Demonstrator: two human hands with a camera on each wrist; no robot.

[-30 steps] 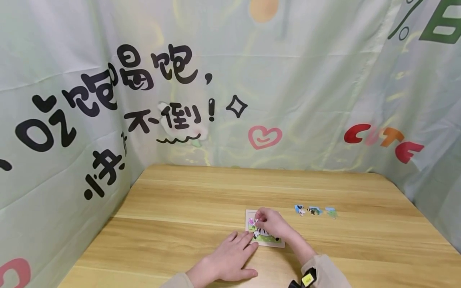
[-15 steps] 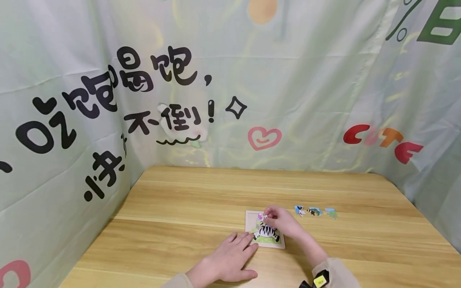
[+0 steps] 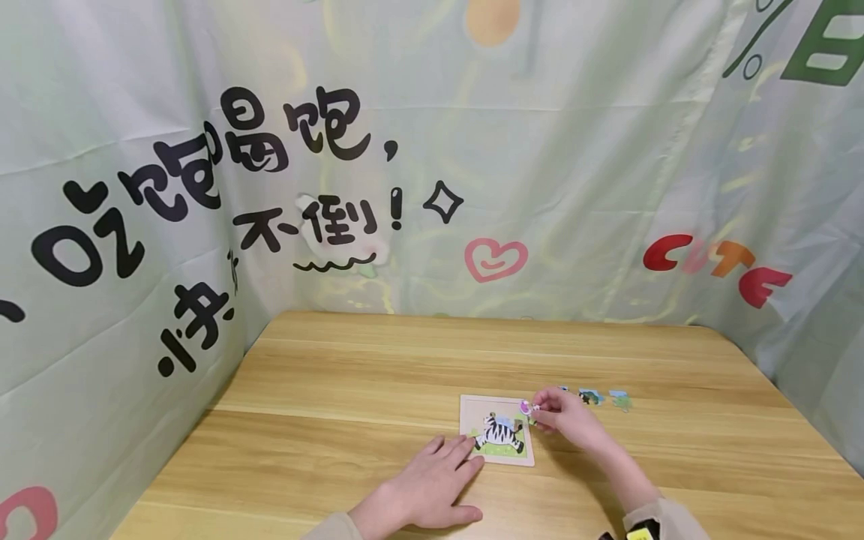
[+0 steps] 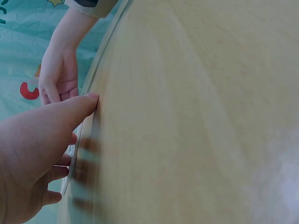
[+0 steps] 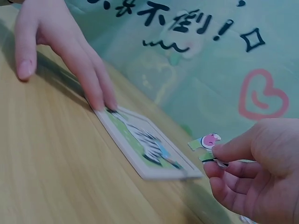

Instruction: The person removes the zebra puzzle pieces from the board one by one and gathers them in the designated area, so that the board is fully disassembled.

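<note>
1. My right hand [image 3: 565, 420] pinches a small puzzle piece [image 3: 526, 406] between thumb and fingertips, its other fingers curled beneath.
2. That piece, seen closer from the right wrist [image 5: 208, 142], shows a pink blob on green and is lifted clear of the table, just off the right edge of the puzzle board [image 3: 472, 405].
3. The board lies flat on the wooden table [image 3: 337, 390]; a zebra on green grass is already fitted in its middle, and pale bare patches show along its top.
4. My left hand [image 3: 432, 487] rests flat on the table, fingers straight and slightly spread, gripping nothing.
5. Its fingertips [image 5: 100, 100] press on the near left corner of the board.
6. In the left wrist view the left hand [image 4: 32, 154] fills the near corner with its thumb laid along the table, but the picture is smeared and I cannot make out the board's edge there with any certainty.
7. Loose pieces [image 3: 601, 397] lie in a short row on the table just beyond my right hand, well apart from the left.
8. A printed green cloth [image 3: 540, 150] with black lettering, a pink heart and the word "CUTE" hangs round the table's far sides.
</note>
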